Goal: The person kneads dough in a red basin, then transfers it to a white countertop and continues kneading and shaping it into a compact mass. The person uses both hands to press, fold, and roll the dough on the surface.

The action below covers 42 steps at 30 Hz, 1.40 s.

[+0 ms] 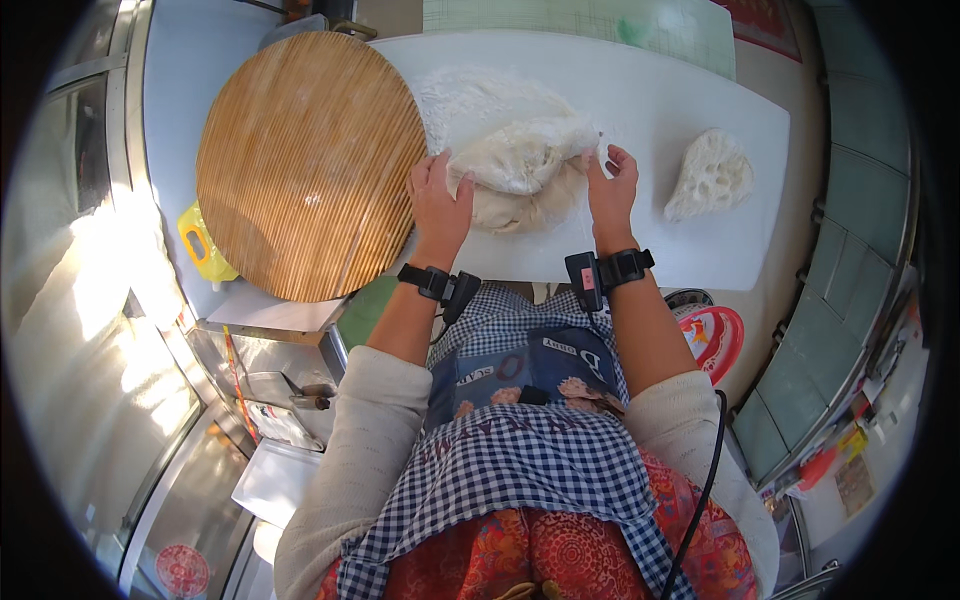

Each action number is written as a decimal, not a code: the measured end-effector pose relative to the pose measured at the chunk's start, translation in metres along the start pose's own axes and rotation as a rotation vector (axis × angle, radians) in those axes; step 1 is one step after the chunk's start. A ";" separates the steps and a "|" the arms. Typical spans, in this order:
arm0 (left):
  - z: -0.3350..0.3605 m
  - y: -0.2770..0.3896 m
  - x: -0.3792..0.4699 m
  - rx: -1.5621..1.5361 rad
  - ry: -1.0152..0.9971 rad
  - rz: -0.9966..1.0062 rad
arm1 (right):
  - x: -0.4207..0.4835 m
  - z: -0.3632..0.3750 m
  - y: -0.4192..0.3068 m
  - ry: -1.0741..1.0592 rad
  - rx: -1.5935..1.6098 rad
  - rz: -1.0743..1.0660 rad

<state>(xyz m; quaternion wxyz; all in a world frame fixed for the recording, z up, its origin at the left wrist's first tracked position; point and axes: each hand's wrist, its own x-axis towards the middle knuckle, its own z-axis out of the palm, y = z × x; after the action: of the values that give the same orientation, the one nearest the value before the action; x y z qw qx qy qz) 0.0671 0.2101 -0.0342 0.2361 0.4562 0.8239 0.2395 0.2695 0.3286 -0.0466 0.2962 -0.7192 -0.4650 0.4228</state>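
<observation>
A large lump of floured dough lies folded over itself on a white work board. My left hand is at its left end, with the thumb in front and the fingers spread around the edge. At the right end, my right hand has its inner fingers against the dough, while its outer fingers curl up clear of it. Loose flour is scattered behind the lump. Farther right sits a smaller piece of dough with a pitted, holed face.
A round slatted wooden lid stands close beside my left hand. Beneath its left edge shows a yellow plastic container. To the right are a red-rimmed basin and green cabinets. A black cable runs by my right arm.
</observation>
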 end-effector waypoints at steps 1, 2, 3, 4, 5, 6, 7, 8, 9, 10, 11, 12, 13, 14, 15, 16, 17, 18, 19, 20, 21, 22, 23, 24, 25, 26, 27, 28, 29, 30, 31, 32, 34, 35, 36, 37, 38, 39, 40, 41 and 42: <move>0.004 -0.008 0.000 -0.024 0.002 -0.052 | 0.012 0.002 0.004 -0.094 0.051 -0.003; 0.009 -0.016 0.001 -0.059 0.020 -0.108 | 0.025 0.005 0.007 -0.178 0.099 0.038; 0.015 -0.022 0.002 -0.085 0.019 -0.111 | 0.036 0.007 0.009 -0.267 0.152 0.071; 0.020 -0.028 0.003 -0.123 0.032 -0.118 | 0.047 0.010 0.009 -0.356 0.042 0.060; 0.026 -0.032 0.004 -0.138 -0.019 -0.180 | 0.057 0.011 0.008 -0.449 -0.065 0.043; 0.030 -0.036 0.005 -0.242 -0.030 -0.206 | 0.060 0.011 0.008 -0.514 -0.182 0.015; 0.034 -0.037 0.005 -0.322 -0.102 -0.287 | 0.061 0.010 0.008 -0.541 -0.147 0.050; 0.036 -0.038 0.005 -0.403 -0.168 -0.366 | 0.060 0.010 0.007 -0.542 -0.117 0.070; 0.037 -0.036 0.004 -0.378 -0.147 -0.347 | 0.058 0.010 0.005 -0.549 -0.071 0.083; 0.036 -0.034 0.003 -0.351 -0.126 -0.327 | 0.054 0.010 0.002 -0.543 -0.042 0.061; 0.035 -0.029 0.001 -0.316 -0.144 -0.326 | 0.048 0.008 -0.001 -0.540 0.000 0.037; 0.033 -0.024 -0.001 -0.438 -0.162 -0.367 | 0.044 0.007 -0.006 -0.535 0.033 0.029; 0.030 -0.017 -0.003 -0.555 -0.217 -0.428 | 0.042 0.005 -0.014 -0.525 0.016 -0.007; 0.028 -0.010 -0.004 -0.685 -0.262 -0.482 | 0.040 0.004 -0.023 -0.513 -0.008 -0.028; 0.025 -0.002 -0.006 -0.796 -0.263 -0.545 | 0.036 0.003 -0.033 -0.480 -0.064 0.003; 0.022 0.007 -0.006 -0.918 -0.256 -0.603 | 0.030 0.001 -0.045 -0.525 -0.118 -0.080; 0.019 0.015 -0.005 -1.042 -0.255 -0.667 | 0.027 -0.002 -0.057 -0.546 -0.204 -0.119; 0.015 0.022 -0.006 -1.085 -0.262 -0.686 | 0.022 -0.004 -0.069 -0.563 -0.286 -0.176; 0.012 0.029 -0.007 -1.130 -0.277 -0.717 | 0.017 -0.007 -0.081 -0.566 -0.323 -0.176; 0.008 0.035 -0.010 -1.174 -0.290 -0.749 | 0.011 -0.008 -0.091 -0.569 -0.354 -0.194; 0.004 0.041 -0.014 -1.213 -0.292 -0.743 | 0.002 -0.009 -0.100 -0.574 -0.385 -0.214; 0.000 0.045 -0.021 -1.252 -0.292 -0.740 | -0.010 -0.012 -0.105 -0.544 -0.368 -0.308; -0.003 0.049 -0.029 -1.303 -0.284 -0.720 | -0.021 -0.017 -0.108 -0.513 -0.351 -0.404; -0.005 0.052 -0.039 -1.283 -0.300 -0.752 | -0.032 -0.023 -0.108 -0.472 -0.324 -0.524; -0.006 0.055 -0.050 -1.276 -0.307 -0.765 | -0.045 -0.029 -0.106 -0.452 -0.261 -0.535; -0.007 0.056 -0.059 -1.292 -0.321 -0.748 | -0.053 -0.037 -0.103 -0.449 -0.241 -0.585; -0.007 0.057 -0.068 -1.233 -0.325 -0.709 | -0.059 -0.045 -0.097 -0.451 -0.225 -0.630; -0.006 0.057 -0.075 -1.196 -0.332 -0.642 | -0.062 -0.050 -0.090 -0.454 -0.151 -0.634; -0.003 0.057 -0.081 -1.149 -0.344 -0.598 | -0.063 -0.056 -0.082 -0.470 -0.083 -0.629; 0.000 0.057 -0.085 -1.155 -0.333 -0.543 | -0.063 -0.062 -0.073 -0.485 -0.001 -0.633; 0.004 0.058 -0.087 -1.130 -0.359 -0.489 | -0.062 -0.069 -0.066 -0.484 -0.001 -0.587; 0.009 0.059 -0.087 -1.109 -0.363 -0.434 | -0.060 -0.077 -0.059 -0.479 0.012 -0.553; 0.020 0.064 -0.081 -1.155 -0.417 -0.381 | -0.051 -0.091 -0.048 -0.442 0.023 -0.504; 0.027 0.068 -0.076 -1.137 -0.403 -0.353 | -0.048 -0.099 -0.045 -0.405 0.042 -0.482; 0.033 0.073 -0.071 -1.131 -0.392 -0.295 | -0.044 -0.105 -0.043 -0.356 0.050 -0.394; 0.040 0.078 -0.066 -1.114 -0.385 -0.224 | -0.040 -0.108 -0.040 -0.305 0.075 -0.387; 0.046 0.083 -0.059 -1.080 -0.391 -0.185 | -0.036 -0.110 -0.038 -0.284 0.063 -0.413; 0.051 0.089 -0.054 -1.066 -0.348 -0.118 | -0.032 -0.110 -0.036 -0.245 0.115 -0.431; 0.056 0.097 -0.050 -1.042 -0.309 -0.074 | -0.028 -0.109 -0.033 -0.245 0.060 -0.400; 0.059 0.103 -0.046 -1.017 -0.276 -0.024 | -0.024 -0.107 -0.030 -0.234 0.031 -0.365; 0.062 0.109 -0.044 -1.020 -0.343 -0.035 | -0.021 -0.106 -0.027 -0.220 0.029 -0.341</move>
<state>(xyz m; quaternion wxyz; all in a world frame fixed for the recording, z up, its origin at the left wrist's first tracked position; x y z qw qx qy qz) 0.1950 0.2345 -0.0080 0.5627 0.3025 0.5601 0.5275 0.3473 0.3163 0.0318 0.3210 -0.5754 -0.6035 0.4492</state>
